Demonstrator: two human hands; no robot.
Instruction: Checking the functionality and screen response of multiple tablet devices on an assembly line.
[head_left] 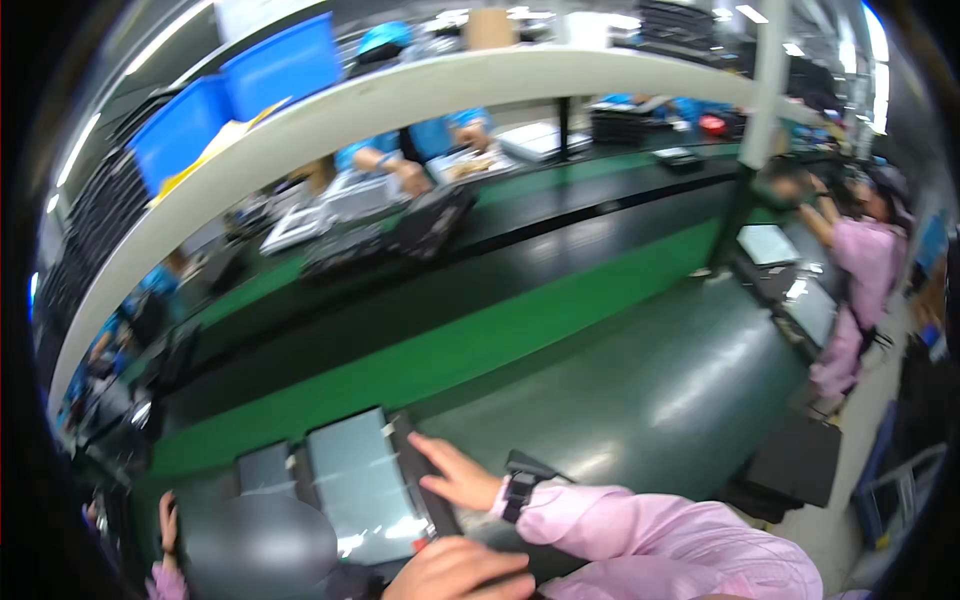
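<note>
A flat, glossy panel [360,485] with a pale grey-blue face and dark frame lies on the dark green bench at lower left. My right hand [462,478], in a pink sleeve with a black wristband device, reaches over the dark strip [420,470] along the panel's right edge. Its fingers are spread, with nothing seen in them. Closer to me, at the lower edge, is my left hand [458,572], slightly blurred. Its fingers stretch to the right, apart, and I see nothing in them. A small red spot shows beside it at the panel's near corner.
A smaller grey panel [266,470] lies to the left, near a co-worker's hand [168,522]. Across the bench [600,370] runs a black conveyor [540,235]. Workers in blue handle parts beyond it. At right, a person in pink [862,255] stands by more panels [768,245].
</note>
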